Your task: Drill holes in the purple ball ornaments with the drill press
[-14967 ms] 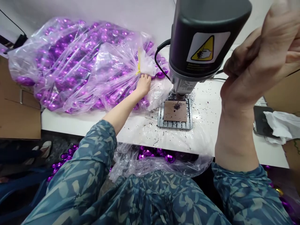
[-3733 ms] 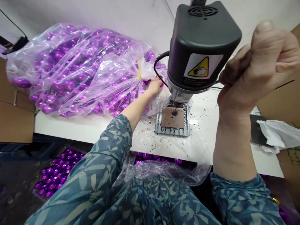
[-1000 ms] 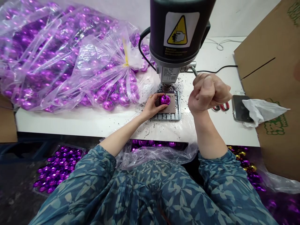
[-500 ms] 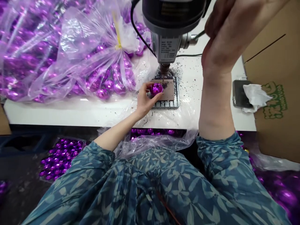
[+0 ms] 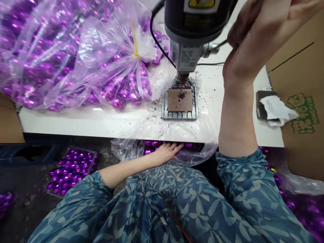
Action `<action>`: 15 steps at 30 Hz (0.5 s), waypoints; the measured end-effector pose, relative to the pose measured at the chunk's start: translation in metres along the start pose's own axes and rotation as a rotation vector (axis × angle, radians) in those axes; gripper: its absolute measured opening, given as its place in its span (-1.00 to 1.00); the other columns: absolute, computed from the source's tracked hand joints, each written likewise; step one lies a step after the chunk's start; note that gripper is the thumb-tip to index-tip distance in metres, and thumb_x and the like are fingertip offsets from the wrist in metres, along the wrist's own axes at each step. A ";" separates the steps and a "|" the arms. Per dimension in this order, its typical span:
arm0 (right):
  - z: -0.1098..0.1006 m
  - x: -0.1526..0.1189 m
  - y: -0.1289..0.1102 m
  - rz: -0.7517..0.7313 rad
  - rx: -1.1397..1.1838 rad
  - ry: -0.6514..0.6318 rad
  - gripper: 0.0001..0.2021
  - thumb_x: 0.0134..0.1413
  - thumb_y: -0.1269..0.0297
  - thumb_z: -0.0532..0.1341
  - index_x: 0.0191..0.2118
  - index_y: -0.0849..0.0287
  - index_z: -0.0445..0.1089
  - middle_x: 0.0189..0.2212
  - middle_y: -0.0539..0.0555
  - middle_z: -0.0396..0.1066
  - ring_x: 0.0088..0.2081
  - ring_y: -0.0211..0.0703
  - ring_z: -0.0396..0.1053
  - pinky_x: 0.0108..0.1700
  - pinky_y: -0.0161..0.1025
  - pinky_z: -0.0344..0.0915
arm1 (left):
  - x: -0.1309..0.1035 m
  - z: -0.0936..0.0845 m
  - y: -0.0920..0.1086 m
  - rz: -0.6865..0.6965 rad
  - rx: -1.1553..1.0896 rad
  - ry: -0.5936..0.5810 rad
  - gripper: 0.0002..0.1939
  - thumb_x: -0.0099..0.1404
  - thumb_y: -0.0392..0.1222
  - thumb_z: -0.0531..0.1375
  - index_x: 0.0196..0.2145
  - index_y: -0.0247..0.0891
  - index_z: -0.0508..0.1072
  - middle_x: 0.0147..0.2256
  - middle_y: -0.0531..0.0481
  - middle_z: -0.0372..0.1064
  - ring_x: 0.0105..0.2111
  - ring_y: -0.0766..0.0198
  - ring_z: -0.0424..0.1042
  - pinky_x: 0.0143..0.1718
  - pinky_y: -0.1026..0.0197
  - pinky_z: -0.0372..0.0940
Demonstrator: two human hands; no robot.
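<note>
My left hand [image 5: 165,152] lies over the shiny purple balls [image 5: 150,145] in the clear plastic bag [image 5: 126,153] below the table edge. Its fingers are apart and reach in among the balls, with their tips partly hidden. My right hand [image 5: 250,40] is raised at the upper right, closed round the lever [image 5: 222,43] of a drill press [image 5: 188,55]. Under the drill's chuck, a brown board [image 5: 174,105] with a small dark hole lies on the slotted metal base [image 5: 164,113]. Dark shavings are scattered over and around it.
A big clear bag of purple balls [image 5: 96,74], tied with yellow, covers the table's left. At right are a dark phone-like object [image 5: 262,113] with white tissue [image 5: 275,108] and a cardboard box [image 5: 301,81]. A tray of purple balls [image 5: 73,168] sits low at left.
My left hand has left the board, where it held a purple ball, and come down into the bag of balls. That ball is gone from the board. My right hand stays on the lever.
</note>
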State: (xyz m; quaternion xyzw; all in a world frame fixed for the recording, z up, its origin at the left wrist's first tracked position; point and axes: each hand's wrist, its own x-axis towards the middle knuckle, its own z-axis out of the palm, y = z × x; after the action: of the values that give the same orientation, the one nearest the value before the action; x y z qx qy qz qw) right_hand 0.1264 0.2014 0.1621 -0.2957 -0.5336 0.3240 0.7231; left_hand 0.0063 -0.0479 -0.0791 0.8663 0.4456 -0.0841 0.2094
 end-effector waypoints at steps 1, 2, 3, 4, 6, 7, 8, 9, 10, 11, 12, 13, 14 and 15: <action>0.002 -0.003 -0.003 -0.090 0.042 0.041 -0.51 0.45 0.42 -0.10 -0.58 0.13 -0.22 -0.74 -0.09 -0.11 -0.65 -0.58 -0.08 -0.46 -0.36 -0.23 | 0.002 -0.008 0.002 0.038 0.017 0.009 -0.20 0.52 0.06 0.28 0.53 -0.31 0.13 0.30 -0.45 0.42 0.24 -0.22 0.51 0.22 -0.12 0.45; 0.002 -0.005 -0.004 -0.181 0.087 0.078 -0.51 0.44 0.45 -0.06 -0.59 0.13 -0.19 -0.75 -0.10 -0.09 -0.67 -0.57 -0.10 -0.48 -0.35 -0.25 | 0.004 -0.014 0.002 0.074 0.030 0.018 -0.20 0.51 0.10 0.29 0.52 -0.30 0.16 0.27 -0.43 0.44 0.23 -0.22 0.51 0.22 -0.11 0.45; 0.002 -0.005 -0.003 -0.250 0.133 0.089 -0.51 0.42 0.46 0.00 -0.58 0.12 -0.15 -0.75 -0.12 -0.08 -0.69 -0.56 -0.10 -0.50 -0.34 -0.26 | 0.006 -0.019 0.002 0.111 0.037 0.019 -0.20 0.50 0.12 0.29 0.50 -0.29 0.20 0.25 -0.42 0.46 0.22 -0.21 0.52 0.19 -0.09 0.46; 0.002 -0.005 -0.001 -0.286 0.180 0.073 -0.51 0.40 0.46 0.08 -0.57 0.12 -0.11 -0.75 -0.14 -0.08 -0.70 -0.54 -0.09 -0.52 -0.33 -0.28 | 0.009 -0.022 0.002 0.152 0.041 0.008 -0.22 0.49 0.13 0.30 0.48 -0.29 0.24 0.24 -0.41 0.46 0.18 -0.20 0.54 0.16 -0.08 0.48; 0.001 -0.003 0.005 -0.348 0.268 0.065 -0.52 0.29 0.31 0.24 -0.56 0.12 -0.03 -0.75 -0.16 -0.12 -0.72 -0.50 -0.07 -0.56 -0.30 -0.32 | 0.014 -0.022 -0.001 0.245 0.031 -0.055 -0.32 0.48 0.10 0.32 0.40 -0.28 0.35 0.22 -0.39 0.48 0.08 -0.16 0.60 0.07 -0.06 0.52; 0.000 -0.002 0.006 -0.369 0.286 0.057 -0.51 0.20 0.20 0.31 -0.57 0.12 -0.01 -0.75 -0.16 -0.13 -0.73 -0.50 -0.07 -0.57 -0.29 -0.33 | 0.017 -0.018 -0.003 0.281 0.012 -0.105 -0.40 0.48 0.05 0.32 0.35 -0.28 0.41 0.20 -0.37 0.50 0.01 -0.13 0.63 0.00 -0.03 0.54; -0.001 -0.003 0.006 -0.380 0.286 0.054 -0.50 0.11 0.09 0.34 -0.58 0.13 0.00 -0.75 -0.16 -0.14 -0.73 -0.50 -0.07 -0.57 -0.28 -0.32 | 0.020 -0.012 -0.004 0.298 -0.011 -0.156 -0.49 0.49 -0.02 0.31 0.29 -0.28 0.46 0.17 -0.36 0.52 -0.05 -0.09 0.65 -0.06 -0.01 0.55; -0.001 -0.004 0.004 -0.371 0.262 0.045 -0.47 0.03 0.00 0.34 -0.59 0.14 -0.01 -0.75 -0.16 -0.13 -0.72 -0.51 -0.05 -0.56 -0.29 -0.29 | 0.024 -0.005 -0.005 0.296 -0.035 -0.198 -0.58 0.51 -0.10 0.28 0.24 -0.28 0.50 0.16 -0.35 0.53 -0.10 -0.06 0.66 -0.10 0.01 0.55; -0.001 -0.005 0.002 -0.348 0.225 0.038 -0.44 -0.01 -0.05 0.33 -0.60 0.15 -0.02 -0.75 -0.15 -0.12 -0.71 -0.53 -0.05 -0.55 -0.31 -0.26 | 0.027 0.004 -0.005 0.282 -0.064 -0.229 -0.64 0.52 -0.16 0.25 0.21 -0.28 0.52 0.17 -0.35 0.54 -0.12 -0.03 0.66 -0.10 0.02 0.55; -0.002 -0.007 -0.002 -0.319 0.182 0.027 -0.42 -0.03 -0.09 0.32 -0.61 0.16 -0.05 -0.75 -0.15 -0.12 -0.70 -0.55 -0.03 -0.53 -0.32 -0.23 | 0.030 0.013 -0.006 0.267 -0.102 -0.247 -0.66 0.52 -0.21 0.22 0.20 -0.28 0.53 0.19 -0.35 0.53 -0.11 -0.02 0.67 -0.07 0.03 0.55; -0.002 -0.008 -0.006 -0.293 0.144 0.019 -0.40 -0.05 -0.12 0.31 -0.62 0.17 -0.06 -0.74 -0.14 -0.12 -0.69 -0.57 -0.02 -0.52 -0.33 -0.21 | 0.032 0.021 -0.007 0.254 -0.155 -0.257 -0.65 0.54 -0.22 0.21 0.21 -0.27 0.52 0.23 -0.35 0.50 -0.05 -0.02 0.66 -0.01 0.03 0.54; -0.003 -0.010 -0.009 -0.280 0.119 0.021 -0.39 -0.07 -0.15 0.30 -0.62 0.17 -0.07 -0.74 -0.14 -0.11 -0.69 -0.58 -0.02 -0.51 -0.34 -0.19 | 0.034 0.028 -0.009 0.242 -0.232 -0.263 -0.64 0.56 -0.21 0.19 0.24 -0.26 0.51 0.28 -0.33 0.47 0.03 -0.02 0.65 0.09 0.03 0.52; -0.003 -0.011 -0.011 -0.275 0.103 0.022 -0.38 -0.09 -0.18 0.29 -0.62 0.18 -0.07 -0.74 -0.14 -0.11 -0.68 -0.59 -0.02 -0.50 -0.34 -0.18 | 0.036 0.034 -0.010 0.223 -0.332 -0.268 -0.62 0.58 -0.17 0.18 0.27 -0.24 0.49 0.32 -0.29 0.44 0.13 -0.01 0.61 0.18 0.04 0.49; -0.004 -0.011 -0.012 -0.274 0.094 0.020 -0.38 -0.09 -0.19 0.28 -0.62 0.18 -0.06 -0.74 -0.14 -0.09 -0.68 -0.59 0.00 -0.50 -0.34 -0.18 | 0.038 0.039 -0.012 0.192 -0.448 -0.267 -0.59 0.60 -0.12 0.16 0.31 -0.21 0.47 0.35 -0.25 0.42 0.22 0.01 0.56 0.25 0.05 0.45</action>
State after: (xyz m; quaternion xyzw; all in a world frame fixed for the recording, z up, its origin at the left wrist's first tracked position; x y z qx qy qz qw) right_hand 0.1298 0.1851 0.1643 -0.1892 -0.5461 0.2440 0.7788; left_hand 0.0202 -0.0304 -0.1301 0.8178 0.3374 -0.0768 0.4598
